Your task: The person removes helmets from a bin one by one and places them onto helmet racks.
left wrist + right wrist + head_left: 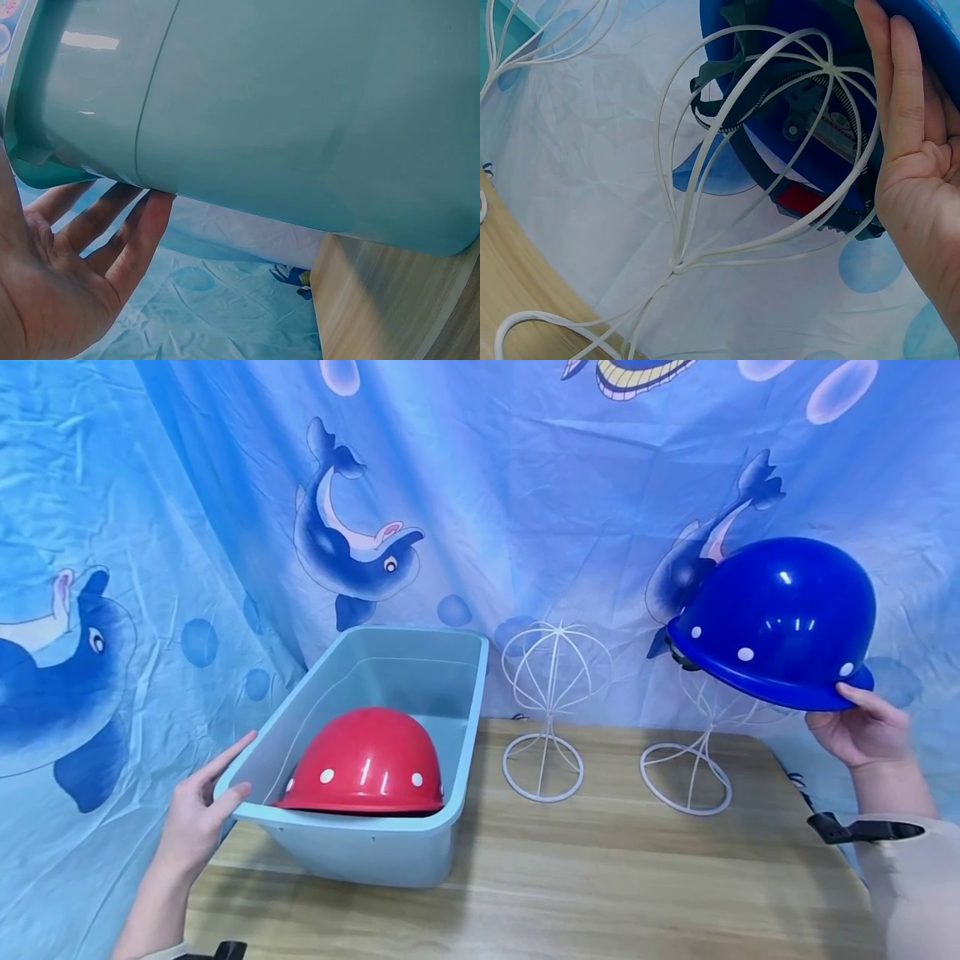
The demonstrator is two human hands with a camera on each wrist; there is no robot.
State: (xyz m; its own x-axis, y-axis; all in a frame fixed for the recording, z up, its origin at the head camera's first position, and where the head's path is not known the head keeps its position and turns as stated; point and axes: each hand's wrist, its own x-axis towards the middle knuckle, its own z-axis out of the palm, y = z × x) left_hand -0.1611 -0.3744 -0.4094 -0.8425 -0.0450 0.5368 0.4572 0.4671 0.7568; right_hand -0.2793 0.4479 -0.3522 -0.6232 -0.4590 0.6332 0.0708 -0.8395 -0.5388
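Note:
A glossy blue hard hat [787, 618] with white dots is tilted in my right hand [862, 727], which grips its brim, thumb on top and fingers underneath. Below the hat stands a white wire stand [705, 760]; the hat hides its upper cage in the head view. From the right wrist, the wire cage [772, 142] overlaps the hat's inside, where dark straps [735, 105] show. My left hand [195, 806] holds the left rim of a pale blue-green tub [360, 852], fingers against the outer wall. A red hard hat [367, 760] lies in the tub, dome up.
A second white wire stand [551, 710] stands bare between the tub and the right stand. Everything rests on a wooden table [585, 877]. Behind and to the left hangs a blue curtain [487, 485] with cartoon dolphins, close to the table's back edge.

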